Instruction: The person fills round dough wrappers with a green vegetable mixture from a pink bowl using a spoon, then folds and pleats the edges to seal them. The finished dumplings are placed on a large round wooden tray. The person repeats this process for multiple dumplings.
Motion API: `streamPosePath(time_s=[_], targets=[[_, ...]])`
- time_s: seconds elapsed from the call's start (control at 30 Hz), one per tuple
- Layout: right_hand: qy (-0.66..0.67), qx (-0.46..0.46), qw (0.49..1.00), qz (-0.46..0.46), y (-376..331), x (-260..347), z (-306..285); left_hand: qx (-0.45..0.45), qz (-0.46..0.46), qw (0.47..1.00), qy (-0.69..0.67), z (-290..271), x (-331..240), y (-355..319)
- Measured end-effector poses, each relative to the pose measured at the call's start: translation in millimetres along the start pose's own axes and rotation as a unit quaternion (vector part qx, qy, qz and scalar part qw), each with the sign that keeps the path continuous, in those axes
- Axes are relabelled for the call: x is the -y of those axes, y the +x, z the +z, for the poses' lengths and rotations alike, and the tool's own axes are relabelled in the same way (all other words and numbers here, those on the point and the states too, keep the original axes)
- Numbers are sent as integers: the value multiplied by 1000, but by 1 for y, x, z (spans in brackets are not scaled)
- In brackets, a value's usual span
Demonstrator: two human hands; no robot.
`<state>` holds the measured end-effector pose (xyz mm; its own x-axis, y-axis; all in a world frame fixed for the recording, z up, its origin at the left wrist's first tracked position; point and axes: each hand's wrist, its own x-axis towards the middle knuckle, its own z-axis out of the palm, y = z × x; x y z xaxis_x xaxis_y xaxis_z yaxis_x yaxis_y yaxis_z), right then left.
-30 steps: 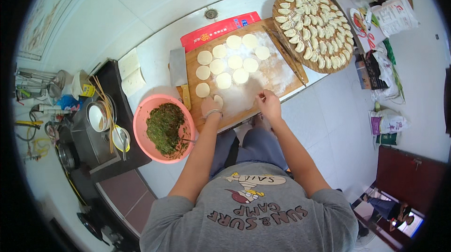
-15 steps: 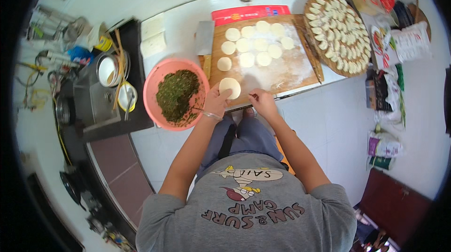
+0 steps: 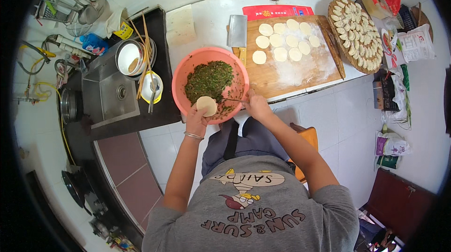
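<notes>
My left hand (image 3: 195, 123) pinches a round dough wrapper (image 3: 206, 106) over the near rim of the pink bowl (image 3: 177, 87). Green chopped filling (image 3: 209, 78) is heaped inside that bowl. At the bowl's right rim, my right hand (image 3: 258, 105) is closed on the thin handle of a utensil (image 3: 233, 100). Its head is down in the filling, so I cannot make out its kind. More round wrappers (image 3: 291, 41) lie spread on the floured wooden board (image 3: 263, 76) to the right.
A cleaver (image 3: 237, 31) lies beside the board, and a rolling pin (image 3: 334, 54) rests along its right side. Farther right is a round tray (image 3: 375, 66) of dumplings. To the left are a sink (image 3: 112, 90), long chopsticks (image 3: 145, 54) and a small bowl with a spoon (image 3: 157, 87).
My left hand has carried the wrapper from the board's front edge to over the bowl. My right hand has moved left and taken hold of the utensil. The whole view has shifted.
</notes>
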<state>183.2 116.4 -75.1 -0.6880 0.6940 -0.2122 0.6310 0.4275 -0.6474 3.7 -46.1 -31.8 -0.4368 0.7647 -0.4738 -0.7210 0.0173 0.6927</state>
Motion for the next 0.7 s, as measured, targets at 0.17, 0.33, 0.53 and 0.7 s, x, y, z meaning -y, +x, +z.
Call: streamPosePath(time_s=[0.17,0.33,0.53,0.7], targets=[[-33,-38,998,30,3,21,24,-3,-17,1000,7,-45,-22,-3],[-127,17,992,5,13,66,28,15,-21,1000,-5,-69,-29,-9],[-277,72,956,-65,16,85,26,54,-24,998,-38,-70,-34,-11],[-267,-10,955,-126,0,71,39,41,-34,997,-61,-75,-30,-13]])
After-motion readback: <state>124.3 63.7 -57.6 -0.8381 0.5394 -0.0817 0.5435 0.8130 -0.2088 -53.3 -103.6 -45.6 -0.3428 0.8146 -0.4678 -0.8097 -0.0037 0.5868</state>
